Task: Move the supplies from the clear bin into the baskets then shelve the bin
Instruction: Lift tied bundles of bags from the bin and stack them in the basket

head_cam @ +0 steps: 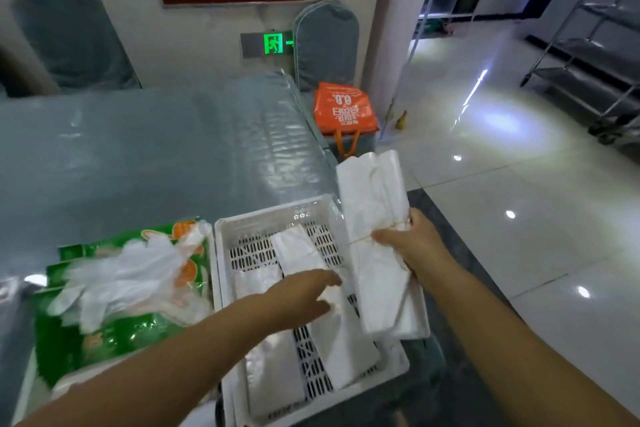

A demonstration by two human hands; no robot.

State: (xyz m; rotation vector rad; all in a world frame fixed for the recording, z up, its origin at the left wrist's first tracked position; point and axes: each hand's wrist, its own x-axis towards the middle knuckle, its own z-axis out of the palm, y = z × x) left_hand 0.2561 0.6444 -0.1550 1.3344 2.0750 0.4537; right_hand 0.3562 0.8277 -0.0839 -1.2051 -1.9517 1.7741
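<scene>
Over table, right hand grips bag bundle above basket.

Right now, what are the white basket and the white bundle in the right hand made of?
The basket looks like hard, matte white plastic: stiff rim, moulded slots across its floor. The bundle in the right hand seems to be thin plastic bags, slightly see-through and faintly shiny, folded flat and tied round the middle with a thin band, maybe rubber.

Dim indoor light, cool cast. Glare spots on glossy floor at your right; sheen on tabletop cover. Motion blur on gloves. Wide-angle bending at edges; background soft.
</scene>
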